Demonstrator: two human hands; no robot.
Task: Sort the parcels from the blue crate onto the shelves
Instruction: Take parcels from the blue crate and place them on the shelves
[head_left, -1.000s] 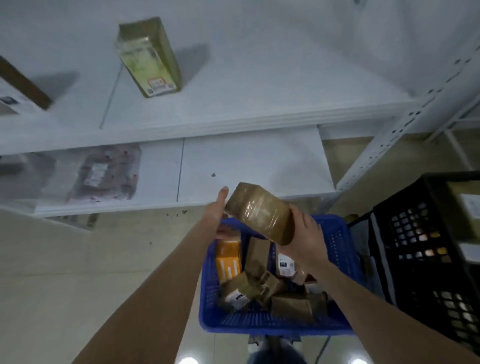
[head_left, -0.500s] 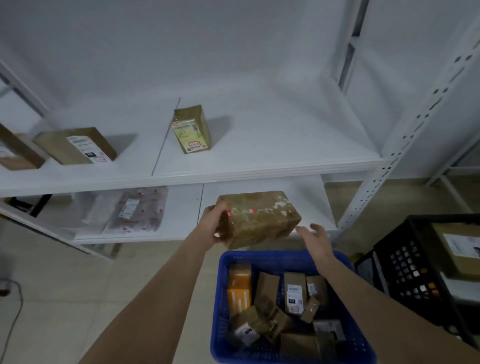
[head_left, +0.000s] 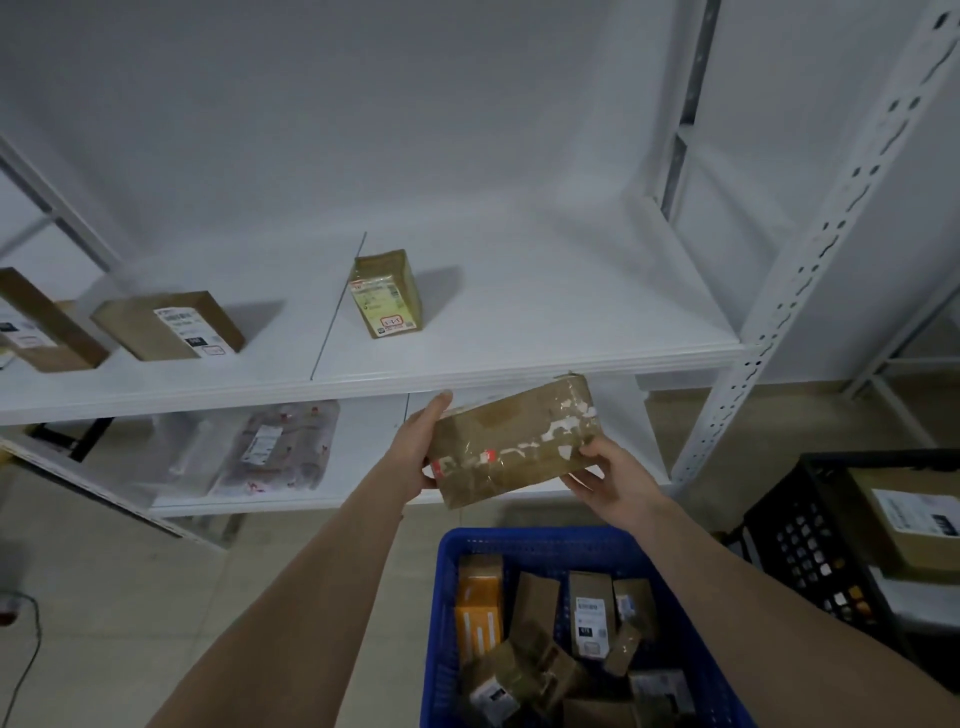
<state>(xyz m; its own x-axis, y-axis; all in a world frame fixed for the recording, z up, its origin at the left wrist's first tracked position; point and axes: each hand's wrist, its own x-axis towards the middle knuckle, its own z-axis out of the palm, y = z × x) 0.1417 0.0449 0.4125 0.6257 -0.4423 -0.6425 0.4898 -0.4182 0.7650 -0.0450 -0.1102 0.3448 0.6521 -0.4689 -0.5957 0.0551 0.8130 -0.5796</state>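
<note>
Head view: the upper shelf is seen to carry labelled boxes at its left, and the lower shelf a bagged parcel. The brown taped parcel is gripped at its left end by the left hand. Half a second ago it was carried by that hand alone. Now its lower right corner is pinched by the right hand, which was then open and off it. It has been raised clear of the blue crate and is held just before the upper shelf's edge, resting on nothing. Placement is judged near, and many parcels are left in the crate.
</note>
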